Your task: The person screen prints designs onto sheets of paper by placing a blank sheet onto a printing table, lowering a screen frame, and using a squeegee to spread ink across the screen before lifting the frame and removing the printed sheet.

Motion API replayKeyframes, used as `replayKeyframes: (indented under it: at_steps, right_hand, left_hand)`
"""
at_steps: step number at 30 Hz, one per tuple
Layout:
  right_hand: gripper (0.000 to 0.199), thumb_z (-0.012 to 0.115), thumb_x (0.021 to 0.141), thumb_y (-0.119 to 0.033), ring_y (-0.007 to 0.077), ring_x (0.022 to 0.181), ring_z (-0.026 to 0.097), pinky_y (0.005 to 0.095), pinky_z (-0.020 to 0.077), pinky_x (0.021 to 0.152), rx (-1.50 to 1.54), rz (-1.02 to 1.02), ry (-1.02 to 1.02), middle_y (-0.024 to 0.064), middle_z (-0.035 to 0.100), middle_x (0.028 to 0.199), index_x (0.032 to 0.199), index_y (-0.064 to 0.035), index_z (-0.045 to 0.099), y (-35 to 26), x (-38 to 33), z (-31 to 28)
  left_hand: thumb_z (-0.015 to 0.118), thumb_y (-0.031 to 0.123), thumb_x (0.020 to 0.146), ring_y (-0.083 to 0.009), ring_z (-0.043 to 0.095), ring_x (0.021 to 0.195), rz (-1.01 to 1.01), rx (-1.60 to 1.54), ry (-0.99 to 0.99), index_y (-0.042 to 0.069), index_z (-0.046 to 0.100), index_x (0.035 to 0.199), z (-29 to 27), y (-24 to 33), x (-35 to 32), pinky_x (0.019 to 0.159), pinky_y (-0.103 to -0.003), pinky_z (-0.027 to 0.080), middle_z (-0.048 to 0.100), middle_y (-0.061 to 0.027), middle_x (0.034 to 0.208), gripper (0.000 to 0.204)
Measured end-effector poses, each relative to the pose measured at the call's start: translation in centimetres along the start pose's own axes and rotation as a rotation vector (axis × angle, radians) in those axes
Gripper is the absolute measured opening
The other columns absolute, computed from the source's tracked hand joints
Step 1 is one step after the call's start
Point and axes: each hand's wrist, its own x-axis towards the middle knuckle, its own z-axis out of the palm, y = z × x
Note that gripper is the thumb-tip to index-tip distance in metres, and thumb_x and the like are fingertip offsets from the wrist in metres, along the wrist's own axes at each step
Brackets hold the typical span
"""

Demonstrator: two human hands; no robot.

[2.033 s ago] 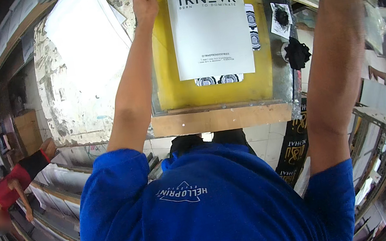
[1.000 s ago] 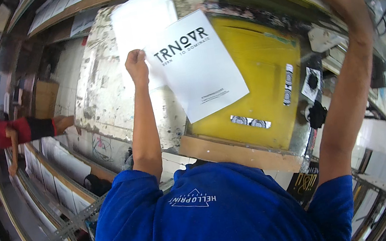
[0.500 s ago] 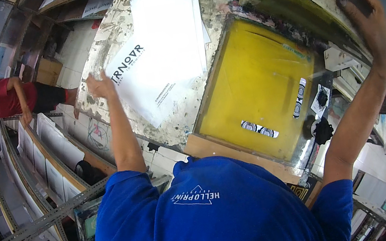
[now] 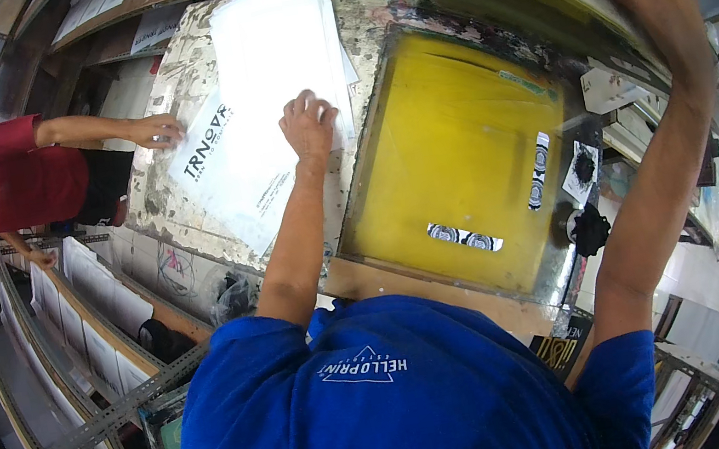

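Moved onto the white sheet stack (image 4: 279, 60), left hand (image 4: 308, 125) presses it, fingers curled.

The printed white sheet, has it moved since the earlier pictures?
Yes. The printed white sheet has left the yellow screen bed and now lies to its left on the speckled table, under the left hand, beside the white paper stack.
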Motion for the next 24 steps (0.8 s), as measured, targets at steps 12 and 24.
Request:
replayKeyframes:
  at_steps: [12, 24]
  right_hand:
    - [0.032, 0.08, 0.081, -0.02, 0.0181, 0.078, 0.069, 0.033, 0.0541, 0.081, -0.043, 0.319, 0.028, 0.0084, 0.078, 0.09, 0.108, -0.0019, 0.078, -3.9, 0.8, 0.3]
    - [0.043, 0.081, 0.08, -0.039, 0.0222, 0.077, 0.07, 0.0335, 0.0539, 0.077, -0.1, -0.158, -0.019, 0.0135, 0.078, 0.09, 0.104, -0.0031, 0.08, -0.9, -0.2, -0.7]
  left_hand:
    - [0.078, 0.027, 0.087, -0.0249, 0.072, 0.096, -0.051, -0.206, -0.064, 0.009, 0.08, 0.086, -2.9, 6.5, 0.6, 0.081, -0.039, 0.057, 0.074, -0.0047, 0.116, 0.018]
    - [0.069, 0.044, 0.092, -0.0395, 0.033, 0.147, 0.631, -0.222, -0.558, 0.02, 0.064, 0.137, 0.2, 14.6, -9.7, 0.118, -0.062, 0.026, 0.047, -0.0059, 0.156, 0.052]
